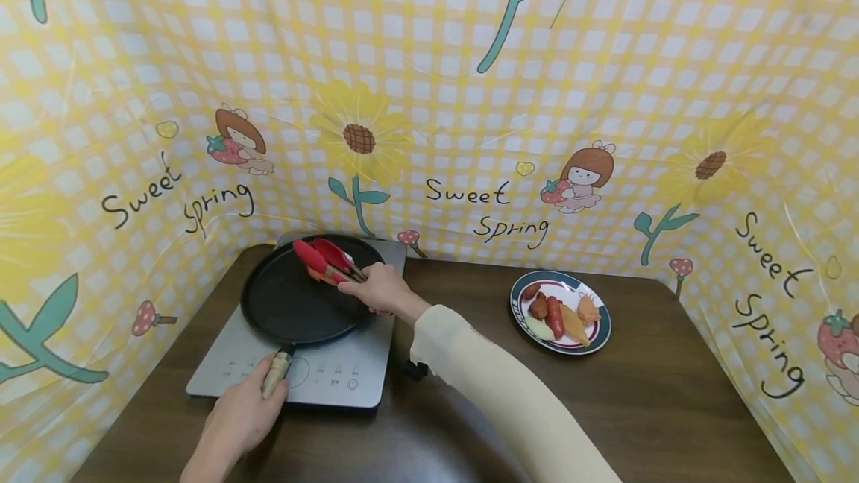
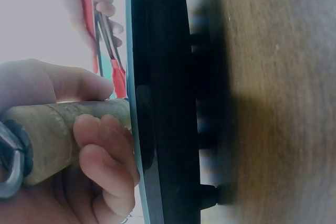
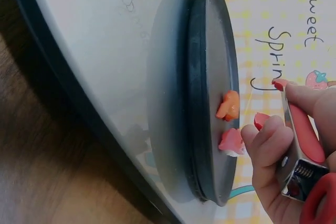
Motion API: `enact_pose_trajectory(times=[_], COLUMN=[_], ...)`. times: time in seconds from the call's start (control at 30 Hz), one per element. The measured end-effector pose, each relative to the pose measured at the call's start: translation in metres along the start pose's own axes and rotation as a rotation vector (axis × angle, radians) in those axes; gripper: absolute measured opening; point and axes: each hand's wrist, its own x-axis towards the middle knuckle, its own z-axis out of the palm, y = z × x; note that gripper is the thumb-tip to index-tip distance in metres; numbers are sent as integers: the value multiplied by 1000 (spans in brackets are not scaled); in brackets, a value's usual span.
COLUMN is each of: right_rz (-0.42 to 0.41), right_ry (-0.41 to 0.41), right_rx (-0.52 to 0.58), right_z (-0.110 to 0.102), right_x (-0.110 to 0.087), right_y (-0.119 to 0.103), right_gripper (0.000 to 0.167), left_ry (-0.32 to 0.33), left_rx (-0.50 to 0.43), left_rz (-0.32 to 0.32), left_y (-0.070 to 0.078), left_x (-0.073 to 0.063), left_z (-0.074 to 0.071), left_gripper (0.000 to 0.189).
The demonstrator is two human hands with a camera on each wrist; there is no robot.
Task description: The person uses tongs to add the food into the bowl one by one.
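Note:
My left hand (image 1: 244,408) grips the light-coloured handle (image 1: 277,373) of a flat black pan (image 1: 288,311); the left wrist view has the fingers wrapped around it. In my right hand (image 1: 381,289) are metal tongs (image 1: 332,268) with red tips and a red inlay on the arm. Those tips hang low over the back of the pan, spread apart. Two small food pieces lie on the pan in the right wrist view: an orange one (image 3: 229,105) and a pinkish-red one with white (image 3: 231,142). In the head view the tongs largely cover them.
Beneath the pan is a silver induction cooker (image 1: 335,386) with printed touch controls. A dark-rimmed plate (image 1: 560,349) of toy-like foods, including a red sausage (image 1: 555,317), stands to the right on the brown wooden table (image 1: 644,393). A yellow checked cloth (image 1: 456,133) hangs around the back and sides.

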Motion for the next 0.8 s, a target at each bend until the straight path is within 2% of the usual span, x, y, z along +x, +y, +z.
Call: enact_pose_trajectory(times=[0.17,0.3,0.67,0.8], right_rz=[-64,-82,-57,-49], right_ry=[39,52,77,95], right_rx=[-84,-114,-136,-124], right_z=[-9,-17,-43,-51], right_x=[-7,-14,-30,-34], right_y=[4,8,28,39], right_gripper=[44,43,52,48], left_ry=[-6,-16,-37,-42], left_rx=[-2,-7,-8,-7], left_rz=[1,-5,9,0], left_y=[1,0,-3,-2], left_x=[2,3,3,4], left_z=[0,1,-2,0], left_gripper=[68,69,73,72])
